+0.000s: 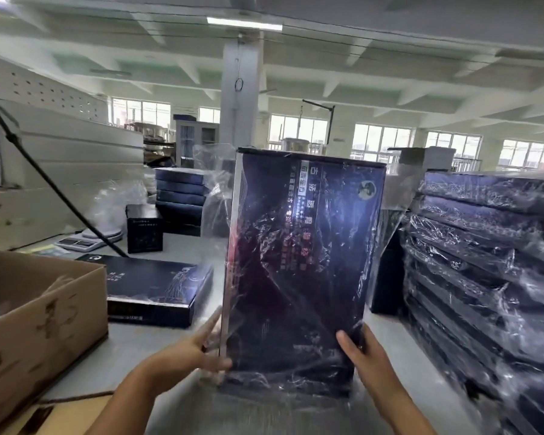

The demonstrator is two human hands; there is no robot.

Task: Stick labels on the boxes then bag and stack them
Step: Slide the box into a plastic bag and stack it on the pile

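a dark blue box (299, 262) stands on end in front of the person, its long axis nearly upright and its broad printed face turned toward the camera. the print runs along that long axis. its lower short end is down near the table (157, 350), though whether it touches cannot be told, and its upper short end points toward the ceiling. a clear plastic bag (214, 189) wraps the box, crinkled over the face, with loose film sticking out past the upper left corner.

the left hand (201, 346) lies against the lower left edge with its fingers straight and pointing up. the right hand (365, 356) grips the lower right edge, thumb on the front face and fingers behind.

to the right is a tall stack of bagged boxes (484, 262) lying flat. to the left an unbagged box (151, 284) lies flat on the table, beside an open cardboard carton (38, 309).
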